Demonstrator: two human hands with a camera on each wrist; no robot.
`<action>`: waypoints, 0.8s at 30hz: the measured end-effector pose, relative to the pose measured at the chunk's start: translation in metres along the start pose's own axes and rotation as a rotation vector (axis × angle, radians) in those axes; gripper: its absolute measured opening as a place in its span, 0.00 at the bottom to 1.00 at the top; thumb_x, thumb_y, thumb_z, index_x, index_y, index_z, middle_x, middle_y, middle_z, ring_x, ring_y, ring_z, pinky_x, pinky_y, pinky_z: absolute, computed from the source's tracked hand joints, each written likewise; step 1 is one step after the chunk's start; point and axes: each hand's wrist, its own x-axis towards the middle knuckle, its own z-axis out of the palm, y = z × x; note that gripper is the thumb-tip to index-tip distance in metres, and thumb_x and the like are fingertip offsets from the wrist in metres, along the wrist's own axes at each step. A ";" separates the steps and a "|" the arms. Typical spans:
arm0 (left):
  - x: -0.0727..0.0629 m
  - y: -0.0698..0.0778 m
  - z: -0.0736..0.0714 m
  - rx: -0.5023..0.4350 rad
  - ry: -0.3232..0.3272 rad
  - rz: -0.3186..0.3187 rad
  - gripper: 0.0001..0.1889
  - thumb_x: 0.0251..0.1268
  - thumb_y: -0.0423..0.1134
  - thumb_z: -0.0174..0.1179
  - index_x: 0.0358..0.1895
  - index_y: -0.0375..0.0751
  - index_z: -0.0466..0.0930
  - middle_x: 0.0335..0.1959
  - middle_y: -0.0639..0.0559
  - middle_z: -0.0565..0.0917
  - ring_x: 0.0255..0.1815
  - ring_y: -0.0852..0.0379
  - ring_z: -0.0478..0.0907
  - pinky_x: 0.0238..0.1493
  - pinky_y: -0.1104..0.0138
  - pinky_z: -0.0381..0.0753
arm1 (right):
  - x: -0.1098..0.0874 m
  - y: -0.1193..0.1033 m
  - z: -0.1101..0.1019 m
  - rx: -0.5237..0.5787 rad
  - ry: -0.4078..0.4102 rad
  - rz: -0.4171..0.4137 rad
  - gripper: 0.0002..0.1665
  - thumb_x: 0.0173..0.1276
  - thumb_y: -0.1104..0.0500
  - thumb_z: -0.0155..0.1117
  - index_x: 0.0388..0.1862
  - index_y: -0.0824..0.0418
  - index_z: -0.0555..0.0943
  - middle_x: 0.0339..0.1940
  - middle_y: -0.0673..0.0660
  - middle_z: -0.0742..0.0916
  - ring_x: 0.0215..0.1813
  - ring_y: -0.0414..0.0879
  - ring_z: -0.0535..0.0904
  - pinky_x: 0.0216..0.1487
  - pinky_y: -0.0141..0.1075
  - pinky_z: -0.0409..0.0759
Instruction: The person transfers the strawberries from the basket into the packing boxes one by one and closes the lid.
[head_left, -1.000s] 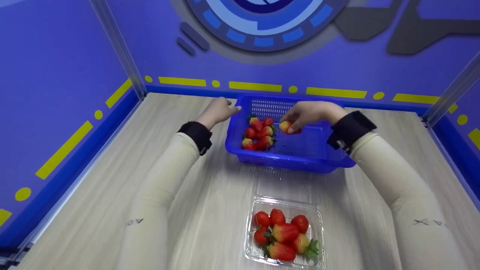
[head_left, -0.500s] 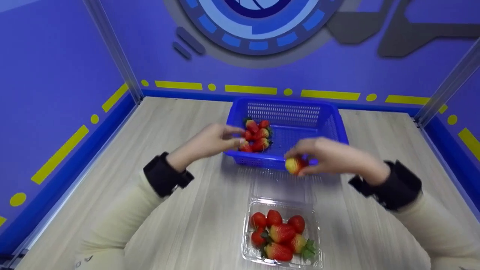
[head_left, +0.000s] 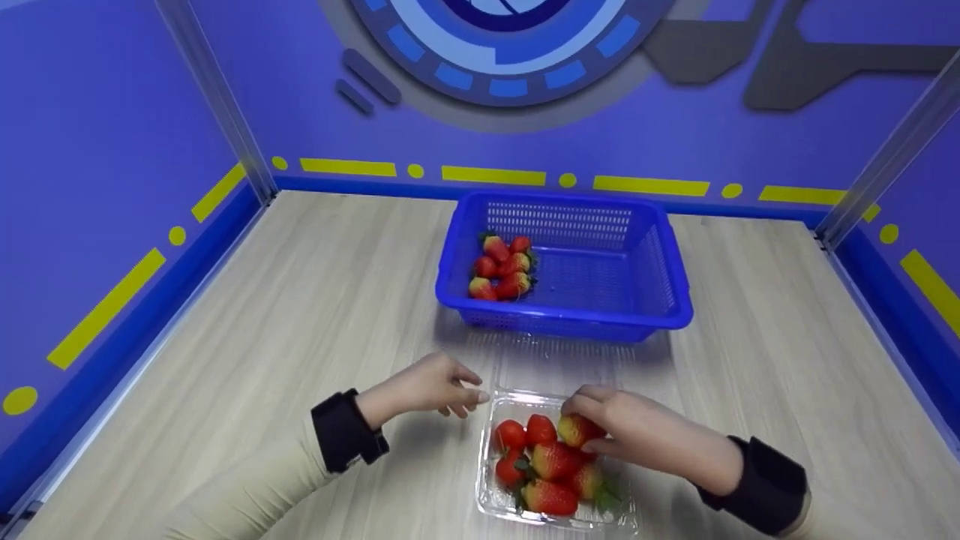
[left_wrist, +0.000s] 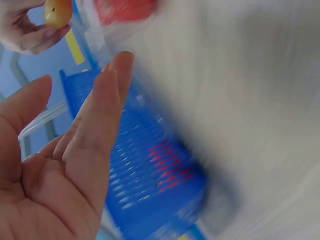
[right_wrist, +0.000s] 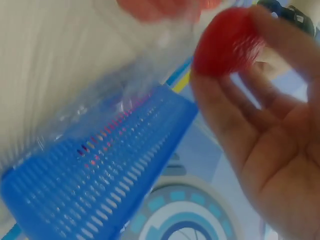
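A strawberry (head_left: 576, 430), pale toward its one end and red toward the other, is over the one o'clock part of a clear tray (head_left: 495, 496). The right hand (head_left: 637, 420) grips it from the three o'clock side, the fingers and thumb closed about its flanks. A pinch like this probably spares soft skin from a hard squeeze and leaves its underside free; whether it touches the fruit below, I cannot tell. The other strawberries (head_left: 550, 496) lie loosely heaped in the tray, likely held from rolling by its low walls. At ten o'clock, just beyond the tray's corner, hovers the left hand (head_left: 439, 386); its fingers are loosely extended and hold nothing, perhaps placed there to be near the rim.

From the tray's twelve o'clock edge a clear lid (head_left: 555, 367) lies folded back on the desk (head_left: 337, 300), which leaves the tray uncovered. Farther out at twelve o'clock stands a blue basket (head_left: 570, 313), within reach of both arms. Its strawberries (head_left: 502, 266) cluster at the nine o'clock end, side by side, which seems to limit piling and bruising. Black bands (head_left: 349, 431) circle both wrists. Blue panels (head_left: 420, 142) rise behind.
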 end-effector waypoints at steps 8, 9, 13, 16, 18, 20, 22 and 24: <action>0.005 -0.017 0.020 -0.139 -0.011 -0.035 0.18 0.68 0.38 0.66 0.51 0.24 0.84 0.36 0.31 0.90 0.35 0.43 0.91 0.37 0.60 0.91 | 0.002 -0.008 0.015 -0.058 0.083 -0.011 0.20 0.59 0.63 0.78 0.49 0.61 0.82 0.44 0.54 0.86 0.46 0.47 0.86 0.49 0.37 0.89; 0.006 -0.018 0.021 -0.150 -0.009 -0.038 0.17 0.68 0.37 0.67 0.50 0.24 0.85 0.35 0.31 0.90 0.32 0.44 0.91 0.36 0.60 0.91 | 0.002 -0.008 0.015 -0.065 0.081 -0.007 0.20 0.59 0.63 0.78 0.49 0.62 0.82 0.44 0.55 0.86 0.45 0.47 0.86 0.49 0.38 0.89; 0.008 -0.019 0.024 -0.194 -0.006 -0.052 0.13 0.66 0.35 0.68 0.45 0.26 0.86 0.32 0.33 0.90 0.26 0.56 0.88 0.35 0.62 0.91 | 0.004 -0.012 0.017 -0.103 0.071 -0.004 0.19 0.60 0.62 0.77 0.49 0.62 0.83 0.42 0.55 0.86 0.43 0.47 0.85 0.47 0.38 0.89; 0.007 -0.018 0.025 -0.214 -0.002 -0.046 0.10 0.64 0.33 0.68 0.43 0.28 0.85 0.30 0.36 0.90 0.24 0.60 0.84 0.35 0.64 0.90 | 0.005 -0.013 0.020 -0.128 0.063 -0.010 0.19 0.60 0.61 0.77 0.49 0.62 0.83 0.41 0.54 0.86 0.43 0.47 0.85 0.47 0.38 0.88; 0.007 -0.017 0.026 -0.209 0.005 -0.034 0.09 0.62 0.32 0.68 0.41 0.29 0.85 0.29 0.37 0.90 0.24 0.60 0.84 0.34 0.65 0.89 | 0.005 -0.014 0.023 -0.140 0.051 -0.012 0.19 0.59 0.61 0.78 0.49 0.62 0.84 0.41 0.54 0.86 0.43 0.48 0.84 0.48 0.38 0.88; 0.007 -0.017 0.028 -0.197 0.009 -0.023 0.08 0.61 0.32 0.68 0.40 0.29 0.85 0.30 0.36 0.90 0.26 0.57 0.86 0.33 0.66 0.88 | 0.004 -0.015 0.027 -0.142 0.039 -0.010 0.20 0.58 0.61 0.78 0.49 0.62 0.84 0.42 0.54 0.86 0.44 0.48 0.84 0.49 0.38 0.87; 0.007 -0.016 0.029 -0.192 0.013 -0.020 0.08 0.62 0.32 0.68 0.40 0.29 0.85 0.31 0.34 0.90 0.27 0.55 0.88 0.31 0.68 0.87 | 0.003 -0.016 0.030 -0.136 0.024 -0.002 0.20 0.58 0.62 0.78 0.49 0.62 0.84 0.42 0.55 0.87 0.45 0.49 0.84 0.50 0.39 0.87; 0.008 -0.015 0.031 -0.204 0.011 -0.024 0.08 0.62 0.31 0.68 0.40 0.29 0.86 0.32 0.34 0.90 0.28 0.55 0.89 0.30 0.69 0.86 | 0.001 -0.017 0.031 -0.123 0.016 0.009 0.20 0.58 0.63 0.77 0.50 0.62 0.85 0.43 0.55 0.87 0.46 0.49 0.85 0.50 0.39 0.88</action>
